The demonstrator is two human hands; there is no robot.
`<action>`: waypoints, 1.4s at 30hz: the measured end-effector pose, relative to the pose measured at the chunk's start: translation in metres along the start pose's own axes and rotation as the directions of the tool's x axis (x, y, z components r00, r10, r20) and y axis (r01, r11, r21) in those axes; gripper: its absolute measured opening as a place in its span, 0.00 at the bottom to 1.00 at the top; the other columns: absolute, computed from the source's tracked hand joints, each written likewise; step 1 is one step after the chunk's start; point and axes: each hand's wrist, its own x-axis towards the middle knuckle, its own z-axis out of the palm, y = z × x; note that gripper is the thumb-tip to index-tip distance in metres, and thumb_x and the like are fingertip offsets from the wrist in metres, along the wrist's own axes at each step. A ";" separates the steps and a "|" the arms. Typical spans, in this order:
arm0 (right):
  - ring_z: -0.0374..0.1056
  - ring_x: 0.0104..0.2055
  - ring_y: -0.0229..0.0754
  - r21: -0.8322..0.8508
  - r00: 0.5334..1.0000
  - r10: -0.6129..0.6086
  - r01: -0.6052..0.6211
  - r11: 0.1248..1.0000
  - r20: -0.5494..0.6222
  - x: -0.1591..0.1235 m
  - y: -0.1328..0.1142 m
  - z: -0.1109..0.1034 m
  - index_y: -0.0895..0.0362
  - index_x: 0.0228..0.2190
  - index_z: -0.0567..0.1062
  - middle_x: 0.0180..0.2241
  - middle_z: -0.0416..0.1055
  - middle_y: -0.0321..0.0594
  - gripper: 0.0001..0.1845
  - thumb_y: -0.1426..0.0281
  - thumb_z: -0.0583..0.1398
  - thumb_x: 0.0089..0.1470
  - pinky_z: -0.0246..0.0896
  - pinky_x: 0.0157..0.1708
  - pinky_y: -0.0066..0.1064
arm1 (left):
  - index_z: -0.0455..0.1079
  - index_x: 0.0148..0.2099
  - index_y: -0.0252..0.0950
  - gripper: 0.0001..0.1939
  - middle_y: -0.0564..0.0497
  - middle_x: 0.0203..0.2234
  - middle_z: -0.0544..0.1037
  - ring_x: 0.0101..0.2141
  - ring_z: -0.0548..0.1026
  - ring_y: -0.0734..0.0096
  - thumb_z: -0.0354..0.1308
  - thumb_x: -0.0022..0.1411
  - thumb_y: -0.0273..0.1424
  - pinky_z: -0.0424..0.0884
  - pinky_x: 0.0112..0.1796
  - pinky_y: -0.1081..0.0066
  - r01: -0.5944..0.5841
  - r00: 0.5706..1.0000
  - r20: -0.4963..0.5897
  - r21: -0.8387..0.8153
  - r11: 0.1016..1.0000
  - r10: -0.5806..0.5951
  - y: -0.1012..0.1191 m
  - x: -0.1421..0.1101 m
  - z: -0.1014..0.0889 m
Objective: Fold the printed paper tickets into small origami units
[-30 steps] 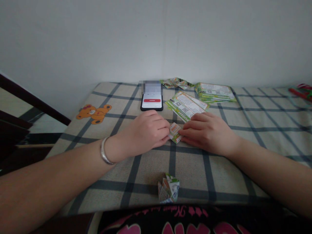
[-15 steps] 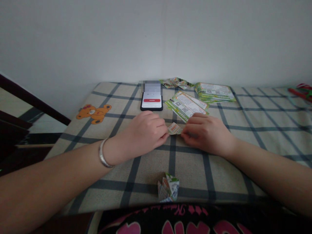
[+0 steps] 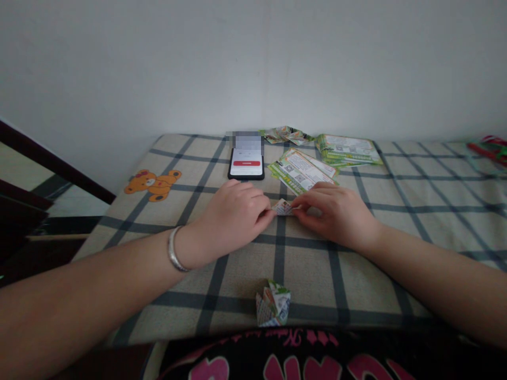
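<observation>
A small folded piece of printed paper point(image 3: 283, 208) is stretched between my two hands, just above or on the checked tablecloth. My left hand point(image 3: 242, 210), with a silver bangle point(image 3: 175, 249) at its wrist, pinches the paper's left end. The right end is pinched between the thumb and fingers of my right hand point(image 3: 332, 212). Close to the table's near edge stands another folded paper piece point(image 3: 273, 304) with pointed flaps. Loose green-and-white flyers point(image 3: 300, 170) lie just beyond my right hand.
A phone point(image 3: 246, 162) with a lit screen lies beyond my left hand. Along the wall are more folded papers point(image 3: 287, 135) and a flyer stack point(image 3: 349, 150). An orange bear picture point(image 3: 153, 184) is at left; a red item point(image 3: 491, 149) lies far right.
The folded paper's visible face has changed and looks flatter or turned. My right fingers have shifted slightly left, and a gap now shows between thumb and fingers. The other items stay put.
</observation>
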 end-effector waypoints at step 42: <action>0.64 0.34 0.43 -0.253 0.977 -0.209 0.211 0.944 0.037 0.000 -0.001 0.004 0.53 0.37 0.79 0.30 0.74 0.37 0.09 0.69 0.58 0.59 0.51 0.36 0.36 | 0.73 0.41 0.34 0.09 0.47 0.41 0.76 0.43 0.72 0.64 0.52 0.68 0.30 0.69 0.46 0.62 -0.155 0.987 0.001 -0.199 0.968 0.158 -0.015 0.004 0.011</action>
